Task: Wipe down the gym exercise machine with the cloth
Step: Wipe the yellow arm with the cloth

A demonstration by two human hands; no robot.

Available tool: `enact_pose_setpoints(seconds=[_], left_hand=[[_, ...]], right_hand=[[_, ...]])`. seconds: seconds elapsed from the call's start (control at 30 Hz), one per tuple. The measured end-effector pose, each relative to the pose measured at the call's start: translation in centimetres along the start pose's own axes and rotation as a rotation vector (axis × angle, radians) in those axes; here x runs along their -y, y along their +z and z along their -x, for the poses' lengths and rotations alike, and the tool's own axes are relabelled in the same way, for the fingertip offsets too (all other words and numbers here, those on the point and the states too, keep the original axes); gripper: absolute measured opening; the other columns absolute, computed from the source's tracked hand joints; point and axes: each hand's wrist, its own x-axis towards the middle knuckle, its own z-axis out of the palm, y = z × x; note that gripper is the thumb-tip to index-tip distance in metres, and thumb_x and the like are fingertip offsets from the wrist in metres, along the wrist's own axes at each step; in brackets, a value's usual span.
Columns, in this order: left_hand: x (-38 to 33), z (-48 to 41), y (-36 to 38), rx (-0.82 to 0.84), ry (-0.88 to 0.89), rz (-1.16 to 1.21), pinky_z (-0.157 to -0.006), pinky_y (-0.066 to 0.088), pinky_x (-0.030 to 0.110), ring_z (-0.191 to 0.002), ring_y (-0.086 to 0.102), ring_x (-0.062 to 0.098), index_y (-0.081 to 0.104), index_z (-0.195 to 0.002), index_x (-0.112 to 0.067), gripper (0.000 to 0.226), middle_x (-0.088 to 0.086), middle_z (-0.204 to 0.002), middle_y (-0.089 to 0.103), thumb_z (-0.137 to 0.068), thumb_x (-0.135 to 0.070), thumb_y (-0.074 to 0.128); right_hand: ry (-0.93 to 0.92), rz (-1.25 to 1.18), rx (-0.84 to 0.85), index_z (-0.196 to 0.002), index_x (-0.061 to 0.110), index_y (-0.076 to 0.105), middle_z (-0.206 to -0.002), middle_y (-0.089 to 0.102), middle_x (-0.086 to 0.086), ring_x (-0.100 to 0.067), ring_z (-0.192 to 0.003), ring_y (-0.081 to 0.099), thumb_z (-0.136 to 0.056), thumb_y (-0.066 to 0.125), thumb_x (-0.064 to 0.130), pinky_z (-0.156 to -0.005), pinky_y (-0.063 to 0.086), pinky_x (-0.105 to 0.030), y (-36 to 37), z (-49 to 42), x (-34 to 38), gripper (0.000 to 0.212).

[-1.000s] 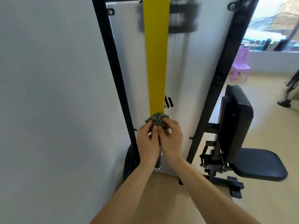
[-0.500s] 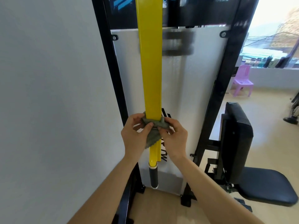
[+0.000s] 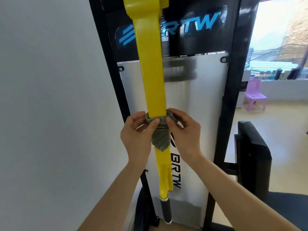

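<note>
The cloth, grey-green, is wrapped round the yellow arm of the gym machine, about two thirds of the way down its visible length, with a loose tail hanging over the front of the arm. Both hands grasp it. The left hand pinches the wrap from the left side, and the right hand pinches it from the right, the thumbs almost meeting on the arm's front face.

A second ago the hands and bunched cloth sat much lower on the arm, and the arm's lower end was hidden behind them. Since then they have climbed. A long stretch of bare yellow now shows below the cloth, down to the black grip.

The view has lifted too, bringing in the black header with blue lettering above the silver panel. The padded backrest stands at the right edge.
</note>
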Motion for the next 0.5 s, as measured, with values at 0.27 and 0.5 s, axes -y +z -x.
enact_pose_setpoints(seconds=[0.27, 0.5], left_hand=[[0.2, 0.7, -0.1, 0.037, -0.027, 0.032, -0.082, 0.06, 0.026, -0.098, 0.074, 0.018, 0.072, -0.108, -0.02, 0.03, -0.003, -0.101, 0.077, -0.08, -0.026, 0.082], [1.8, 2.3, -0.5, 0.051, -0.114, -0.027, -0.081, 0.059, 0.022, -0.096, 0.074, 0.015, 0.073, -0.104, -0.024, 0.021, -0.01, -0.097, 0.077, -0.086, -0.016, 0.079]], right_hand=[[0.027, -0.049, 0.002, -0.108, 0.021, 0.068, -0.105, 0.073, 0.008, -0.008, -0.104, 0.068, -0.089, 0.073, 0.006, -0.082, 0.054, -0.016, 0.2, 0.8, -0.4, 0.025], [0.17, -0.116, -0.051, -0.104, 0.025, 0.072, -0.101, 0.076, 0.005, -0.01, -0.1, 0.07, -0.089, 0.071, 0.002, -0.083, 0.055, -0.018, -0.1, 3.8, -2.3, 0.027]])
